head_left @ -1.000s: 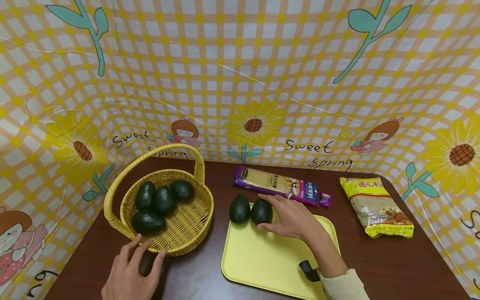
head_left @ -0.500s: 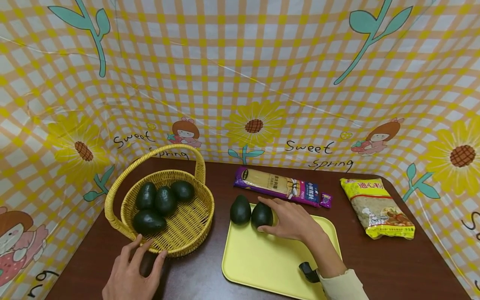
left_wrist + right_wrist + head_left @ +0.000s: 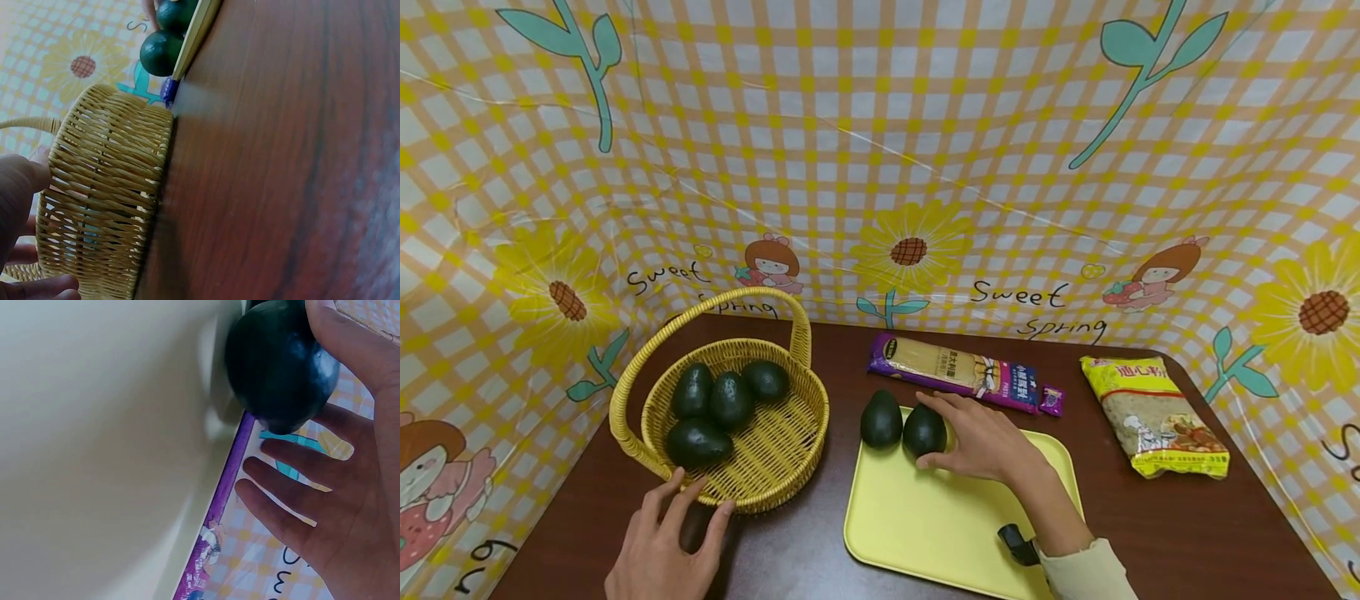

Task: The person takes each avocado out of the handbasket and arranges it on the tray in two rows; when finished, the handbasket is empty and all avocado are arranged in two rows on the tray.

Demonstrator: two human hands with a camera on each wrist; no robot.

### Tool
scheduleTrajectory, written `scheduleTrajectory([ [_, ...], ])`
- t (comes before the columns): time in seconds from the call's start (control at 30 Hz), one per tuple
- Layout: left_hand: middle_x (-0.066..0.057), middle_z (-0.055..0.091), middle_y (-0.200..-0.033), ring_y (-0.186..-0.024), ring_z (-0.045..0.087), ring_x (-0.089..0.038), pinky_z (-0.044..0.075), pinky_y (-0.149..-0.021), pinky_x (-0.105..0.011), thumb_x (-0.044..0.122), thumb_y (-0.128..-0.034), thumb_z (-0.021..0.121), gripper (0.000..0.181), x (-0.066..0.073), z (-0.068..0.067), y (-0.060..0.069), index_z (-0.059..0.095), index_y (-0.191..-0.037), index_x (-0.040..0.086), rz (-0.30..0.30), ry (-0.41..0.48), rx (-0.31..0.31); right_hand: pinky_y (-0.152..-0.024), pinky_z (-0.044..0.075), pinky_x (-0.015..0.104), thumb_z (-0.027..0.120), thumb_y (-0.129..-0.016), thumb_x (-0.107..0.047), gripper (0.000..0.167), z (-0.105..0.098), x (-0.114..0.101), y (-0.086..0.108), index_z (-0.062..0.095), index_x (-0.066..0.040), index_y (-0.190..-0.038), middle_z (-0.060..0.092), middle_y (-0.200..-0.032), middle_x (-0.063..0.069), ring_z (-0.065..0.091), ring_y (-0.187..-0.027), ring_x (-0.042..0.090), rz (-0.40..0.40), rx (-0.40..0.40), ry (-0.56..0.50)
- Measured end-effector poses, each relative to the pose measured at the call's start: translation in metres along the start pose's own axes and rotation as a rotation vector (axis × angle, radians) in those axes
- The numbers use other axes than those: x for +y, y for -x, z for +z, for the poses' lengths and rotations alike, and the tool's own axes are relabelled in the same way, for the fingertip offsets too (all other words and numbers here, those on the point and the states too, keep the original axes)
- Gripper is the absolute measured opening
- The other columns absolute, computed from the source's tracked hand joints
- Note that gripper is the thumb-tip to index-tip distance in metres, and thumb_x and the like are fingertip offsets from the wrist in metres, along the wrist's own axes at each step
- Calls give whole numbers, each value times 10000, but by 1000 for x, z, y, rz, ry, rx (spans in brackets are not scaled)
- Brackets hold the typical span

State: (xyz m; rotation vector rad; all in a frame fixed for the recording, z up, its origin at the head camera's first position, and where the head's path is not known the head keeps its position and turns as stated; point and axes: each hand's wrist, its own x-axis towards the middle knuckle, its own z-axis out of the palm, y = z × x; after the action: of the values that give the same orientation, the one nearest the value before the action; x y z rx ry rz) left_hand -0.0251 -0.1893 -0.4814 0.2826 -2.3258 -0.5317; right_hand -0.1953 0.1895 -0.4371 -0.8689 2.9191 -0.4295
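Note:
In the head view my right hand [image 3: 981, 437] holds a dark green avocado [image 3: 923, 431] between thumb and forefinger at the far-left corner of a yellow tray [image 3: 917, 533]. The right wrist view shows its other fingers spread, off the avocado [image 3: 278, 369]. A second avocado [image 3: 881, 419] stands just left of it. My left hand [image 3: 662, 533] rests its fingertips at the near rim of a yellow wicker basket [image 3: 808, 462], fingers apart. Inside the basket several avocados [image 3: 698, 443] lie grouped toward the left and back. In the left wrist view, fingers [image 3: 47, 289] lie beside the woven wall.
A purple pasta packet [image 3: 951, 371] lies behind the tray, with a small purple sachet [image 3: 1052, 400] at its right end. To the right is a yellow bag of macaroni [image 3: 1153, 417]. The basket's tall handle [image 3: 700, 312] arches up. A checked cloth [image 3: 880, 125] surrounds the table.

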Motion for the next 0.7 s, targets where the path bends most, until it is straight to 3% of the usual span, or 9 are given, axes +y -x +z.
scheduleTrajectory([
  [0.13,-140,713,-1279,-918,708,-425,561,-590,-654,315,-793,957,439,0,0,0,832,-1160,109,-6,12,2,-999,540,684,871,-861,-600,943,-1,-2,1,516,-169,-1620,538,-1588,180,554,-1417,443,-13,18,-14],
  [0.7,-136,722,-1286,-905,715,-416,566,-576,-636,337,-787,963,454,0,-2,0,833,-1166,122,0,-3,-14,-1074,527,622,881,-882,-533,807,-10,-19,-6,615,-148,-1539,620,-1503,148,607,-1370,410,-135,159,38],
])
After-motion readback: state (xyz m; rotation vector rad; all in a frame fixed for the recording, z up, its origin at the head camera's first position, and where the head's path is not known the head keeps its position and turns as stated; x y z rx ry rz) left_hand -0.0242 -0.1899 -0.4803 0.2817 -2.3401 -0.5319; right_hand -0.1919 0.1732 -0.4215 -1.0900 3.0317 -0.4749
